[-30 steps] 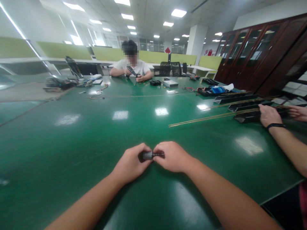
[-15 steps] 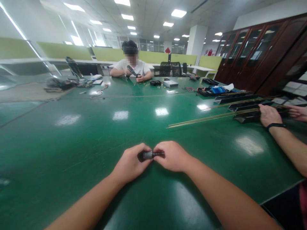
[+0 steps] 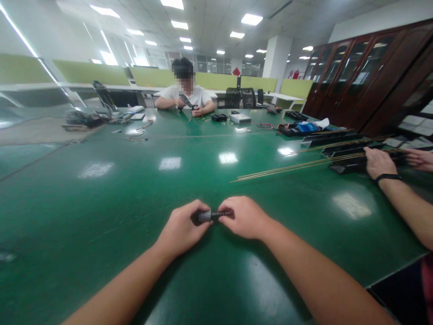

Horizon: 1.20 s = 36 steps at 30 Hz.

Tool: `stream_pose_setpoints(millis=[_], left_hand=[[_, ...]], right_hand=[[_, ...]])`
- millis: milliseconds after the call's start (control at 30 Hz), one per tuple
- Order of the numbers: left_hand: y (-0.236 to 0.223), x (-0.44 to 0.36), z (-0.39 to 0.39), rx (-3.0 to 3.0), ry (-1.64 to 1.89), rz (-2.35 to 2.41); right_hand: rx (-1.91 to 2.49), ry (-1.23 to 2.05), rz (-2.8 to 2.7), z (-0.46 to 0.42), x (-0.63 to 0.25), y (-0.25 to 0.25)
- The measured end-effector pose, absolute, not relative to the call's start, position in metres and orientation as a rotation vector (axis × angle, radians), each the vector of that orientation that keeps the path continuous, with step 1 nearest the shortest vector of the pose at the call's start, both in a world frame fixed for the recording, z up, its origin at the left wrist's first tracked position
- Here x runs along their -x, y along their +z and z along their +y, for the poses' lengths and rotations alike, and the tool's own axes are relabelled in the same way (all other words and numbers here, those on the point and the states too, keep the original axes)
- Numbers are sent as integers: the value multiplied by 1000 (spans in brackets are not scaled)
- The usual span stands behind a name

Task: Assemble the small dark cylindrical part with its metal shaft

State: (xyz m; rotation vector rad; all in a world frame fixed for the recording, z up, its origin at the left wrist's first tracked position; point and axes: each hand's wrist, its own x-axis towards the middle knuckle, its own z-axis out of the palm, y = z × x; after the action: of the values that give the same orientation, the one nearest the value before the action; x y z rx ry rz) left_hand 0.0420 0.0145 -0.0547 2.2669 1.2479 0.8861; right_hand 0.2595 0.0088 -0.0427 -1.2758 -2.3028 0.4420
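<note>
Over the green tabletop (image 3: 135, 207), my left hand (image 3: 181, 228) is closed around a small cylinder with a dark end and a grey body (image 3: 204, 216). A thin dark ribbed shaft (image 3: 216, 215) runs out of the cylinder to the right. Thumb and fingers of my right hand (image 3: 245, 219) pinch that shaft near its right end. A narrow gap separates the fingertips of both hands, and the shaft shows in it. My palms hide part of the piece, so its exact kind is unclear.
At right, a co-worker's hand (image 3: 380, 162) holds long thin brass-coloured rods (image 3: 287, 170) over black channel pieces (image 3: 348, 167). Another person (image 3: 186, 92) sits across the table with a dark handheld tool. A black tray with blue items (image 3: 304, 127) stands at the back right.
My hands have moved slightly apart and up a little, and more of the shaft shows between them. One of the co-worker's rods now reaches a bit further left.
</note>
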Motion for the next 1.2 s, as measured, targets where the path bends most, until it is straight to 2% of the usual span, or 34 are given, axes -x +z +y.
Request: stream_pose_setpoints(millis=[533, 700, 1000, 1200], left_hand=[[-49, -30, 26, -2206, 882, 1400], [-49, -25, 37, -1931, 1021, 1596], [-53, -19, 40, -1293, 1263, 1383], [-38, 4, 7, -1268, 1216, 1497]], right_hand=[[1347, 457, -2218, 11, -266, -37], [1277, 503, -2246, 10, -262, -40], [1263, 564, -2210, 17, -264, -47], [1258, 600, -2213, 16, -263, -46]])
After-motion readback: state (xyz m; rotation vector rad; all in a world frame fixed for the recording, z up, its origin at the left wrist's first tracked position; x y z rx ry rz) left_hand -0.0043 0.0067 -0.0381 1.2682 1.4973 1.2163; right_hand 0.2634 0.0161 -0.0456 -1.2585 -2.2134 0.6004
